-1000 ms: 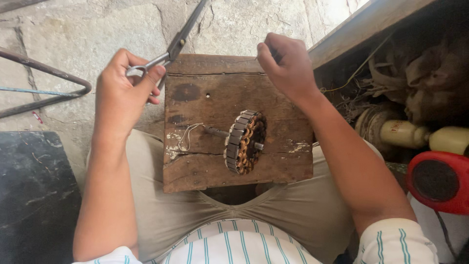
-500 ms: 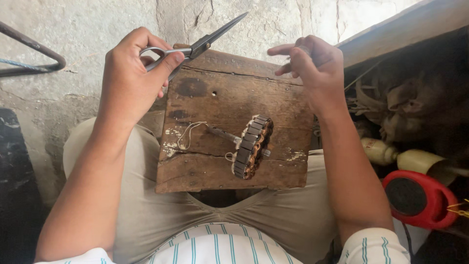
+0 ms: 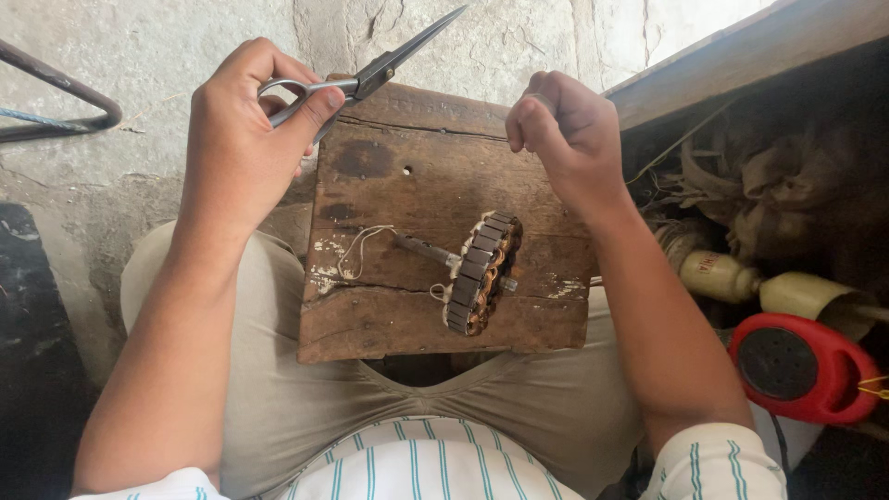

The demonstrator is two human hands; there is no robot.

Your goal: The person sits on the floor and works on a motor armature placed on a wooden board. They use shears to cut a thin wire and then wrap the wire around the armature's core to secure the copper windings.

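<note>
left hand [image 3: 243, 139], fingers curled through the loops of long grey metal scissors [image 3: 370, 74], holds the nearly closed blades pointing up-right past the far edge of the worn brown wooden board [image 3: 398, 176]. right hand [image 3: 565, 130] is a loose fist at the board's far right corner, contents not discernible. ring-shaped copper-wound stator [image 3: 482, 273] stands on edge near the board's near edge, bare wood between it and both hands.

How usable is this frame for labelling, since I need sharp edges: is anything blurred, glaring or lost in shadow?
Head view: even daylight, sharp on the scissors in the left hand, the right hand and the wound stator on the wooden board; pale stone wall top right washes out; the recess with rags is deeply shadowed; slight wide-angle bend at the edges.
</note>
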